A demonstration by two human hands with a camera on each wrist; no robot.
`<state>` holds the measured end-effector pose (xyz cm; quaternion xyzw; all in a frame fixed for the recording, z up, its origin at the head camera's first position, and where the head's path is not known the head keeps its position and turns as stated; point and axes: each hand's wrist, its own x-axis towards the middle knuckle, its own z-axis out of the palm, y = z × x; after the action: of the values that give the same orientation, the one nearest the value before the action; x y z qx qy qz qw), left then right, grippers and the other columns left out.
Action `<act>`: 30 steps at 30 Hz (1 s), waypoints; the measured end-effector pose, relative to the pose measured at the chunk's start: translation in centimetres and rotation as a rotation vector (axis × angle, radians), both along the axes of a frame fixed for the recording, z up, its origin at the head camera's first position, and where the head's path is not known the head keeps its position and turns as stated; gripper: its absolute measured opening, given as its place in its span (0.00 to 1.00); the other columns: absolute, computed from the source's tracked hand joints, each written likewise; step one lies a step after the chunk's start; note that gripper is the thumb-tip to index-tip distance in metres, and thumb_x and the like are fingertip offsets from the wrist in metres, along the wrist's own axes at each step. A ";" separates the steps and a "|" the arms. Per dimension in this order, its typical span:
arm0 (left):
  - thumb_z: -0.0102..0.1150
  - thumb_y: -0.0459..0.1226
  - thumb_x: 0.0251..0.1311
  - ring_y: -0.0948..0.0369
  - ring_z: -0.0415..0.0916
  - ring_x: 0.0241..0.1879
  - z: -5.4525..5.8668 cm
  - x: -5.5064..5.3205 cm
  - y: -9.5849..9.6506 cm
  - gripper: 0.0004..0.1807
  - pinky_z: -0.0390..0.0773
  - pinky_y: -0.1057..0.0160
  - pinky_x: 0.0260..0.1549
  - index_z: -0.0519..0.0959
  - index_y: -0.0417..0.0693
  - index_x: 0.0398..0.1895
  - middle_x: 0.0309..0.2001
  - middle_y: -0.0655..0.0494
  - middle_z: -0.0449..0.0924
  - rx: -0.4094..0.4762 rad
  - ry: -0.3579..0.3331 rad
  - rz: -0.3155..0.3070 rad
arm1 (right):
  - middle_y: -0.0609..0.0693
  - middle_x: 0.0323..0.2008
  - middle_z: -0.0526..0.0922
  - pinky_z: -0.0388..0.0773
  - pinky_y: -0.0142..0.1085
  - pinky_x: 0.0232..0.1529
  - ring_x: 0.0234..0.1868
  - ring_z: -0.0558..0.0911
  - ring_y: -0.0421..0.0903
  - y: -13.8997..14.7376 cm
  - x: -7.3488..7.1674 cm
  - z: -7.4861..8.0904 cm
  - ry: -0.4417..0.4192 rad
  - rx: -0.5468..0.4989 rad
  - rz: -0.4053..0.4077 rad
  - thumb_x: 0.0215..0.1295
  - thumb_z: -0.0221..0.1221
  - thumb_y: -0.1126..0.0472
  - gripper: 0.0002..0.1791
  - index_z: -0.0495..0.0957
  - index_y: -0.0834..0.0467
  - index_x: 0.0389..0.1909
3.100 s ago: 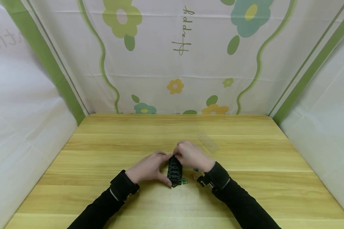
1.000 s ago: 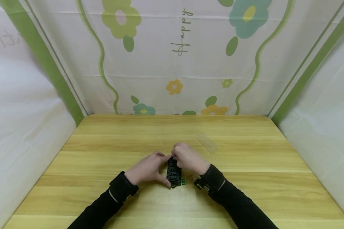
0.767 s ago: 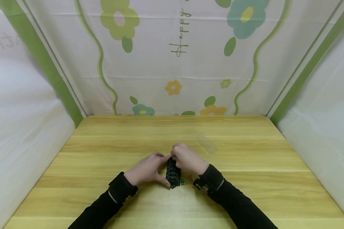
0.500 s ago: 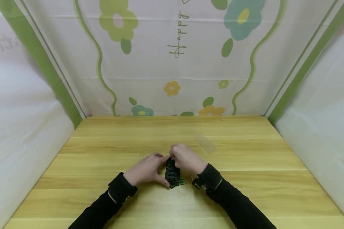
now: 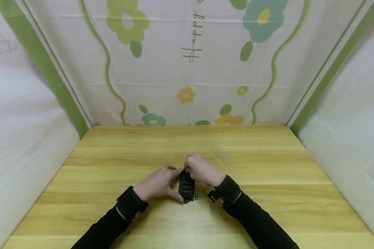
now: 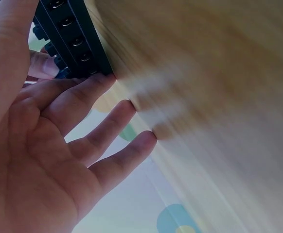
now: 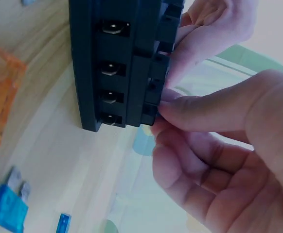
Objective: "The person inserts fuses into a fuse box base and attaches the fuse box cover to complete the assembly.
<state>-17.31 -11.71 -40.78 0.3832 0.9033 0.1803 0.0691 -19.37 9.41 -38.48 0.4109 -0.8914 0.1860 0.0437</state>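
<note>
A black fuse block [image 5: 186,189] with a row of slots lies lengthwise on the table between both hands. My left hand [image 5: 156,182] holds it by its ends, thumb at the near end and index finger at the far end; the other fingertips touch the wood in the left wrist view. At the far end, the thumb and curled fingers of my right hand [image 5: 202,170] pinch right at the top of the block. What sits between those fingertips is hidden. Metal terminals [image 7: 113,27] show along the block's side in the right wrist view.
Right of the block lie a green blade fuse [image 5: 197,196] and an orange one [image 5: 205,191], partly behind the wrist strap. A blue blade fuse [image 7: 8,208] and a smaller blue piece [image 7: 63,223] show in the right wrist view. Farther back lies a clear cover [image 5: 221,155].
The right hand has tilted and shifted slightly at the block's far end, and its wrist now covers the blue fuse seen earlier. The left hand keeps its hold; the head view drifts slightly.
</note>
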 end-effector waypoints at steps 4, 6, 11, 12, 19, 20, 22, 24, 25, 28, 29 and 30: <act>0.70 0.67 0.41 0.49 0.67 0.63 0.0 -0.1 -0.1 0.59 0.71 0.54 0.56 0.64 0.43 0.73 0.61 0.46 0.74 -0.005 -0.005 0.003 | 0.49 0.29 0.80 0.76 0.32 0.38 0.32 0.78 0.44 0.2 -0.2 0.0 -0.016 -0.011 0.007 0.63 0.62 0.74 0.09 0.87 0.58 0.32; 0.70 0.67 0.41 0.49 0.66 0.63 0.0 -0.1 -0.1 0.59 0.71 0.54 0.56 0.64 0.44 0.73 0.61 0.46 0.74 -0.009 -0.006 0.006 | 0.49 0.29 0.81 0.76 0.33 0.38 0.32 0.79 0.44 0.3 -0.4 0.1 -0.037 -0.019 0.014 0.63 0.61 0.74 0.10 0.88 0.58 0.32; 0.69 0.68 0.41 0.50 0.66 0.63 0.0 -0.1 -0.1 0.60 0.71 0.54 0.56 0.63 0.44 0.74 0.62 0.45 0.72 -0.013 -0.018 0.012 | 0.51 0.28 0.84 0.75 0.31 0.34 0.29 0.80 0.41 0.3 -0.8 0.2 -0.100 -0.034 0.041 0.63 0.58 0.77 0.13 0.89 0.59 0.32; 0.69 0.67 0.41 0.50 0.66 0.63 -0.1 -0.1 -0.1 0.59 0.71 0.54 0.56 0.63 0.44 0.74 0.62 0.45 0.72 -0.012 -0.021 0.013 | 0.51 0.28 0.85 0.74 0.30 0.32 0.26 0.79 0.40 0.3 -0.9 0.2 -0.111 -0.034 0.046 0.63 0.57 0.77 0.14 0.89 0.59 0.32; 0.70 0.67 0.41 0.50 0.67 0.63 -0.1 -0.2 0.0 0.60 0.71 0.55 0.56 0.63 0.43 0.73 0.62 0.46 0.73 -0.016 -0.018 0.014 | 0.49 0.29 0.86 0.70 0.32 0.29 0.21 0.74 0.36 0.4 -1.1 0.4 -0.185 -0.037 0.033 0.62 0.55 0.78 0.16 0.89 0.59 0.33; 0.70 0.67 0.41 0.50 0.66 0.63 -0.1 -0.2 0.0 0.60 0.71 0.55 0.56 0.63 0.43 0.73 0.62 0.46 0.73 -0.015 -0.017 0.013 | 0.49 0.29 0.86 0.71 0.32 0.29 0.22 0.74 0.36 0.5 -1.1 0.5 -0.189 -0.037 0.030 0.62 0.55 0.78 0.16 0.89 0.59 0.33; 0.70 0.67 0.40 0.49 0.66 0.63 -0.1 -0.2 0.0 0.60 0.71 0.54 0.56 0.63 0.43 0.73 0.61 0.45 0.73 -0.014 -0.017 0.012 | 0.50 0.30 0.86 0.72 0.32 0.30 0.23 0.75 0.36 0.5 -1.0 0.5 -0.185 -0.033 0.030 0.63 0.56 0.77 0.15 0.89 0.59 0.33; 0.70 0.67 0.41 0.49 0.66 0.63 -0.1 -0.2 0.0 0.60 0.71 0.54 0.56 0.63 0.44 0.73 0.62 0.46 0.73 -0.012 -0.018 0.011 | 0.50 0.30 0.86 0.73 0.32 0.30 0.23 0.75 0.36 0.4 -1.0 0.6 -0.181 -0.030 0.030 0.63 0.57 0.77 0.14 0.89 0.59 0.33; 0.70 0.67 0.41 0.49 0.66 0.63 -0.1 -0.2 0.0 0.59 0.71 0.54 0.56 0.63 0.44 0.73 0.61 0.46 0.74 -0.011 -0.018 0.010 | 0.51 0.31 0.86 0.73 0.32 0.30 0.23 0.75 0.36 0.4 -1.0 0.7 -0.181 -0.030 0.030 0.63 0.57 0.77 0.14 0.89 0.59 0.33; 0.70 0.67 0.41 0.49 0.66 0.63 0.0 -0.2 0.0 0.60 0.71 0.54 0.56 0.63 0.43 0.73 0.61 0.46 0.74 -0.009 -0.015 0.008 | 0.51 0.30 0.86 0.73 0.32 0.29 0.22 0.75 0.36 0.2 -1.0 0.8 -0.178 -0.026 0.030 0.62 0.58 0.77 0.13 0.89 0.60 0.33; 0.70 0.67 0.41 0.49 0.66 0.63 0.0 -0.2 0.0 0.59 0.71 0.54 0.56 0.63 0.43 0.73 0.61 0.46 0.74 -0.009 -0.015 0.008 | 0.51 0.29 0.85 0.72 0.31 0.28 0.21 0.73 0.36 0.2 -1.0 0.8 -0.176 -0.025 0.031 0.62 0.57 0.77 0.14 0.89 0.60 0.32; 0.70 0.67 0.41 0.49 0.66 0.63 0.0 -0.2 0.0 0.59 0.71 0.54 0.56 0.63 0.43 0.73 0.61 0.46 0.74 -0.007 -0.014 0.007 | 0.50 0.27 0.85 0.70 0.31 0.27 0.20 0.71 0.36 0.1 -0.9 0.8 -0.174 -0.024 0.030 0.61 0.57 0.78 0.14 0.88 0.59 0.31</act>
<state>-17.47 -11.72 -40.78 0.3786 0.9047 0.1799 0.0761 -20.32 9.53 -37.67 0.4062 -0.8832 0.2323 -0.0317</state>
